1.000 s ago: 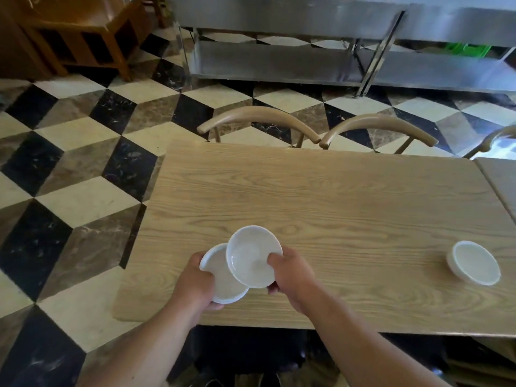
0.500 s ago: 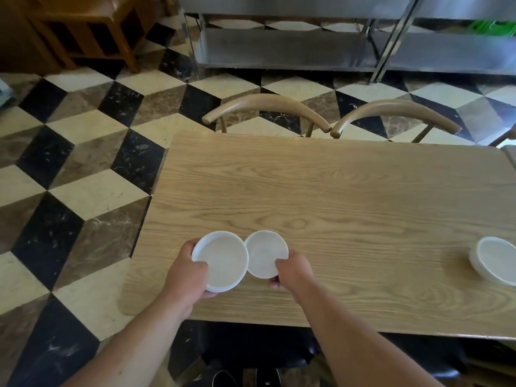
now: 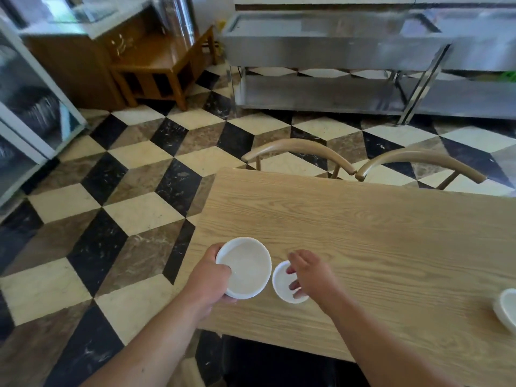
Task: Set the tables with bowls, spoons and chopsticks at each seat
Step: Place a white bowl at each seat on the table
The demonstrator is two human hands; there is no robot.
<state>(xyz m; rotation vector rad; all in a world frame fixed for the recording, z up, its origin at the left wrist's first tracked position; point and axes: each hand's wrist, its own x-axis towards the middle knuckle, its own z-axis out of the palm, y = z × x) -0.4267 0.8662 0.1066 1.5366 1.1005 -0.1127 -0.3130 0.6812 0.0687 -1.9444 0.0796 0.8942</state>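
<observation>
A small, round white ceramic bowl [image 3: 282, 286] sits upright on the light wood-grain tabletop [image 3: 363, 233], close to the near edge and not far from the near-left corner. The right hand [image 3: 310, 272] hangs over its right half with the fingers [image 3: 293, 286] straight, loose and spread apart. I cannot tell whether the fingertips touch the rim.

Just to the left, rim almost against rim, is a larger round white bowl [image 3: 245, 268], open side up. The left hand [image 3: 209, 277] grips it from its left side. The thumb is hooked over the rim and the other fingers are curled out of sight beneath it. I cannot tell whether this bowl rests on the wood or is held just above it.

A 3rd white bowl [image 3: 506, 308] stands well apart from these 2, at the right border of the view and near the same near edge. Only part of it shows.

Along the far edge, 2 chairs with curved pale-wood backrests [image 3: 296, 152] [image 3: 418, 163] are pushed in side by side, with their ends nearly touching.

The floor [image 3: 139, 213] is tiled in a cube pattern of black, cream and brown marble. Beyond the chairs stands a long stainless-steel counter [image 3: 335, 43] with a lower shelf. To its left a brown wooden stand [image 3: 164, 65] carries a shiny steel cylinder [image 3: 178, 20]. A glass-fronted cabinet [image 3: 28, 107] fills the far left.
</observation>
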